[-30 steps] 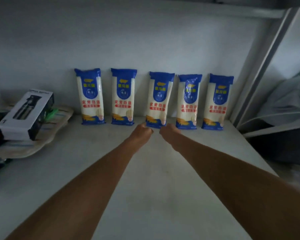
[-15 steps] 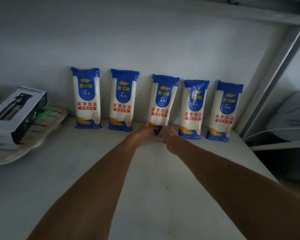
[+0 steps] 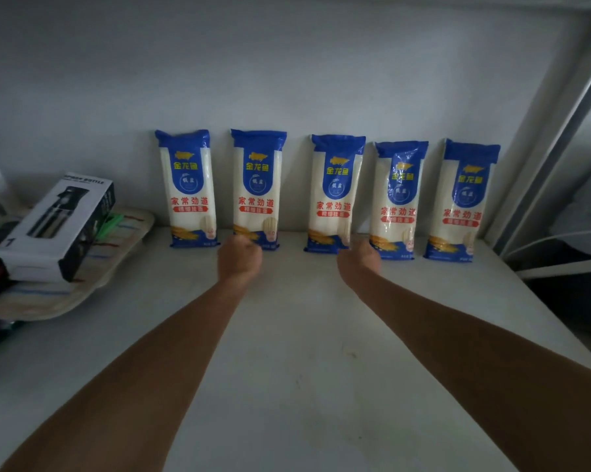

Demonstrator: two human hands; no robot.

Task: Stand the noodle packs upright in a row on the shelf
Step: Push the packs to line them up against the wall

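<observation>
— What lies under both arms?

— The white shelf [image 3: 287,386]. Beyond the hands, five noodle packs stand upright in a row against the back wall.

— And off to the side?

— Well past the left hand [image 3: 240,258], a boxed bottle [image 3: 57,229] rests on a tray [image 3: 130,240].

— The hands themselves?

— The left is curled, knuckles at the foot of the second pack [image 3: 257,189]; the right hand [image 3: 359,264] sits low between the third pack [image 3: 335,194] and fourth pack [image 3: 398,199] — whether either one grips anything, I cannot tell.
</observation>
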